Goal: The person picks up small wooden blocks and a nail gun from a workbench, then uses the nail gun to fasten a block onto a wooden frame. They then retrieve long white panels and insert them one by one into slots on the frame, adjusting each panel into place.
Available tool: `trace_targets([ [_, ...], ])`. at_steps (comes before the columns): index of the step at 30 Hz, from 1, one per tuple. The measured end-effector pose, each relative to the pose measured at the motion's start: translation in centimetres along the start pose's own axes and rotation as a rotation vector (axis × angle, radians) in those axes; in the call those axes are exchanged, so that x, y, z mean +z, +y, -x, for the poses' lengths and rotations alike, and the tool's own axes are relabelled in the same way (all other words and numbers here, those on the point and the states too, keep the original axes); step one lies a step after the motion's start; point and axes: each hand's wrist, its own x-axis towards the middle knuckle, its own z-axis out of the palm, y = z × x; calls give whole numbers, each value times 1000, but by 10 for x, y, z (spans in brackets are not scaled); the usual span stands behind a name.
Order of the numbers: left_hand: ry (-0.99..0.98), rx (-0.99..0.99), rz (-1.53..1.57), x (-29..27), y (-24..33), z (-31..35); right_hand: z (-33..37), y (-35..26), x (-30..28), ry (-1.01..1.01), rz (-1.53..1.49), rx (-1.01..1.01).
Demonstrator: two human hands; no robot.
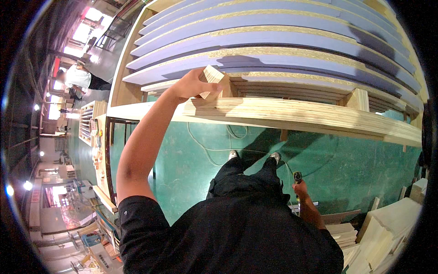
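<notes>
My left hand (194, 85) grips a short plywood block (212, 76), thumb over its near side. It holds the block at the inner edge of a long layered plywood rail (283, 109), the near side of a large wooden frame. Inside the frame, several bluish-grey panels (292, 39) stand in rows with pale edges upward. A similar plywood block (360, 99) sits against the rail further right. Down at my right side, my right hand (300, 188) is closed around a black-and-yellow handheld air tool (297, 176), seen partly; its exact kind is unclear.
A pale hose (205, 150) loops over the green floor (182, 141) by my feet. Stacked boards (388, 228) lie at lower right. To the left stand a bench (102, 160) with small items and another panel-filled frame (86, 121). A person (80, 77) is further off.
</notes>
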Motion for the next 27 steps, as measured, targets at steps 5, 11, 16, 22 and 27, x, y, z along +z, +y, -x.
trace_targets([
  [5,28,-49,-197,10,59,8,5,-91,-36,24,-38,3],
  [11,144,280,-63,-10,-17,1,13,12,-38,-165,-320,278],
  [16,655,491,322,-8,4,61,62,-83,-48,-10,-648,408],
  [22,333,742,881,116,38,95,90,-120,-71,-28,-159,450],
  [27,62,971,-96,180,120,37,95,-51,-85,42,-376,435],
])
